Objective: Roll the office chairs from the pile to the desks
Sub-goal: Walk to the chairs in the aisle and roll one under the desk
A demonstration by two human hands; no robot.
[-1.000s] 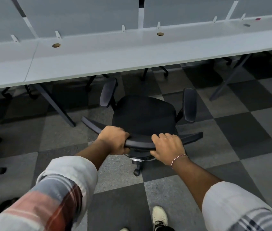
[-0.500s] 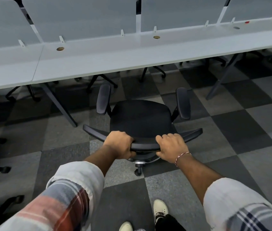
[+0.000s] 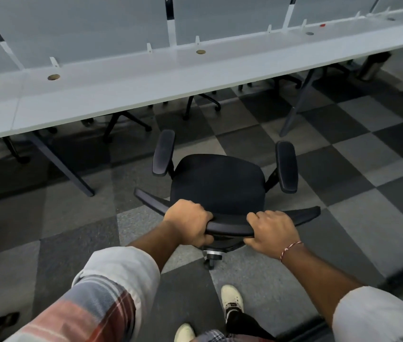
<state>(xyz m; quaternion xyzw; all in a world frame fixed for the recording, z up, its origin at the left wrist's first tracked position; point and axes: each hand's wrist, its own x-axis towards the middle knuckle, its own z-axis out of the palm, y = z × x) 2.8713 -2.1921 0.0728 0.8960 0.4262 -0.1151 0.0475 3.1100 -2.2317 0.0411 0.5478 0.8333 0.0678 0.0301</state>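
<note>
Checkered grey carpet tiles (image 3: 343, 169) cover the floor, and on them stands a black office chair (image 3: 217, 183). Its seat faces the long white desk (image 3: 146, 80) but is not yet under it. The tips of its armrests (image 3: 286, 166) are near the desk's front edge without reaching it.

Behind the chair a person leans in with both arms stretched forward. The left hand (image 3: 188, 222) is wrapped over the backrest's top rim (image 3: 230, 227), fingers curled over the front and thumb beneath. The right hand (image 3: 273, 230) grips the same rim just beside it, knuckles up, thumb tucked under. A red-and-white thread bracelet (image 3: 290, 248) circles that wrist.

Under the chair's back one caster (image 3: 210, 262) shows, and behind the chair stand pale shoes (image 3: 231, 298). Beyond the chair, star bases of other chairs (image 3: 126, 122) stand beneath the desk, and grey divider panels (image 3: 84, 28) rise along the desk's far side.
</note>
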